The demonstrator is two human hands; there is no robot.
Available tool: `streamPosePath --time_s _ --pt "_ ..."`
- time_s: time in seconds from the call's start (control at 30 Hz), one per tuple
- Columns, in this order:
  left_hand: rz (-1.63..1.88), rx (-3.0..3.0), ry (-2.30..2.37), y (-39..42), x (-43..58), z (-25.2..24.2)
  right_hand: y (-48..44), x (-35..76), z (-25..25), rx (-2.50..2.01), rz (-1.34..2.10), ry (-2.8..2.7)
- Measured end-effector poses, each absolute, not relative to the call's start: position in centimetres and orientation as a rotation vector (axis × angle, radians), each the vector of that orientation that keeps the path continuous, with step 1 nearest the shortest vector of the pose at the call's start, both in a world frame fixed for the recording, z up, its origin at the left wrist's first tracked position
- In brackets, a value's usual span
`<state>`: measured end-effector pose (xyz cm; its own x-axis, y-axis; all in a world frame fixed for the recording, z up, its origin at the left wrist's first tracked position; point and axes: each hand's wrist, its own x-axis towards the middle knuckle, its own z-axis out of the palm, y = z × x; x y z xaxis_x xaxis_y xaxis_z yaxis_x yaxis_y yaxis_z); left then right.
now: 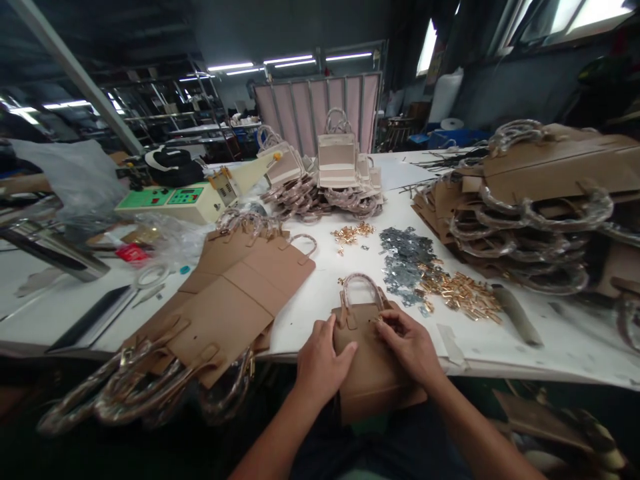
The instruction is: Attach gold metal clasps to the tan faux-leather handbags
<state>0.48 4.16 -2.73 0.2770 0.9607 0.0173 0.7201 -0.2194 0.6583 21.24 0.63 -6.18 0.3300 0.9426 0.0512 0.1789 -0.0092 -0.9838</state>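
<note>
A flat tan leather bag panel [373, 373] with a wrapped handle [361, 283] lies over the near edge of the white table [575, 347]. My left hand [320, 363] grips the panel's left side, thumb on top. My right hand [407, 340] rests on its upper right part, fingers pinched together near the handle's base; whether they hold a small fitting I cannot make out. Small gold fittings [463, 293] and grey metal pieces [405, 257] lie just beyond my right hand.
More flat tan panels [235, 300] with wrapped handles overhang the table at the left. A tall stack of panels [540, 200] is at the right. Finished small bags [337, 163] stand at the back, beside a green-faced machine [173, 200]. A grey tool handle [515, 313] lies right.
</note>
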Motion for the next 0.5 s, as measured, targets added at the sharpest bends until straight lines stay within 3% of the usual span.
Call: streamPosePath --time_s 0.27,0.4,0.5 --pt "0.985 1.347 1.298 5.2 3.0 -1.6 0.4 22.1 -6.2 -1.321 0.934 -0.851" --pt "0.701 0.845 0.776 5.5 3.7 -1.7 0.4 22.6 -6.3 -1.308 0.960 -0.848" --pt "0.620 0.705 0.692 6.2 4.0 -2.5 0.4 23.1 -6.4 -1.354 0.973 -0.886"
